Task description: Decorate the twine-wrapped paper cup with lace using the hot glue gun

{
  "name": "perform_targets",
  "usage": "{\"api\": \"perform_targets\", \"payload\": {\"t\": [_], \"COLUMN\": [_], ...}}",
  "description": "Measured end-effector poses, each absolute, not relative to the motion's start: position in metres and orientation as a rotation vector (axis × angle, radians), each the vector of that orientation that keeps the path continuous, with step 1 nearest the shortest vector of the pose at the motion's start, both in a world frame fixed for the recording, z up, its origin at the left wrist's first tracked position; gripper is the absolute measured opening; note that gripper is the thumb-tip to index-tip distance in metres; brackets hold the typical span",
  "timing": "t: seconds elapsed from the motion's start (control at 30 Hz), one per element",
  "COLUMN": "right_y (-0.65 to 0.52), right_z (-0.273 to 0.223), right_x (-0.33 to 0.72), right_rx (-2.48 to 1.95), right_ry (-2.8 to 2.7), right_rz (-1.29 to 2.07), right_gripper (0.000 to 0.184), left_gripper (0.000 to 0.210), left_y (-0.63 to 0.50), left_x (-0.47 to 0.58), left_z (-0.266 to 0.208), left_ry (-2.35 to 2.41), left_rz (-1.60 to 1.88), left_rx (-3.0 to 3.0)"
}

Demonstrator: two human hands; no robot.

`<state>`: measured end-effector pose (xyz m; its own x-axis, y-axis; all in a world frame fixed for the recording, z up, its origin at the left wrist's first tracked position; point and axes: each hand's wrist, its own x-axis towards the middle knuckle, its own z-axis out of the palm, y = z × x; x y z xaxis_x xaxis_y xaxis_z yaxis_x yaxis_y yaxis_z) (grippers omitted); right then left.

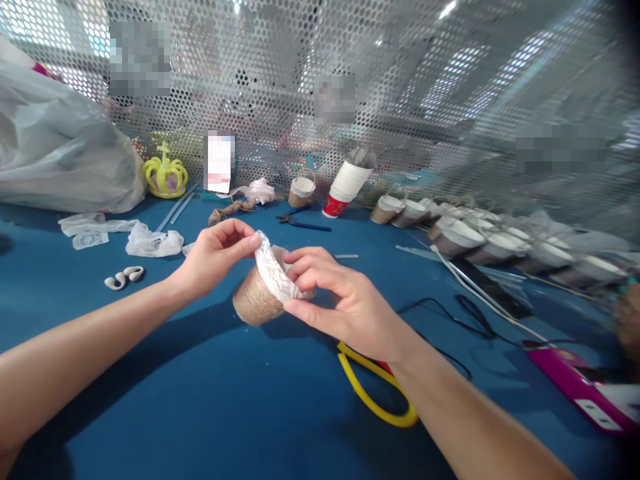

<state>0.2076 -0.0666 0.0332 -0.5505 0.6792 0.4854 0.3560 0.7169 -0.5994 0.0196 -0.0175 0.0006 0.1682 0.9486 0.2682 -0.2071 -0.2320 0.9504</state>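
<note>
A grey perforated metal panel bounded your far side, behind the blue tabletop. A bulging translucent plastic bag crowded the far left; a cluster of brown, white-lined cups hemmed in the right. Your right forearm partly hid a yellow looped handle. Your right hand held the rim of a tilted, twine-wrapped cup, while your left hand pinched its white lace band. Whether its base touched down was hard to tell. Tabletop ran from it toward you, between your forearms.
</note>
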Motion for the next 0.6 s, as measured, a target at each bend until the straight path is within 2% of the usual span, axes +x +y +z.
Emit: {"api": "perform_targets", "payload": {"t": [0.6], "right_y": [-0.0710], "right_z": [0.0347], "right_x": [0.2074], "right_rx": [-0.712], "right_ry": [-2.247], "right_rz": [0.624], "right_gripper": [0.014], "left_gripper": [0.024], "left_y": [-0.0212], "left_x": [0.0203], "left_z": [0.0002], "left_ry": [0.685], "left_rz": [1.032], "left_rx": [1.092]}}
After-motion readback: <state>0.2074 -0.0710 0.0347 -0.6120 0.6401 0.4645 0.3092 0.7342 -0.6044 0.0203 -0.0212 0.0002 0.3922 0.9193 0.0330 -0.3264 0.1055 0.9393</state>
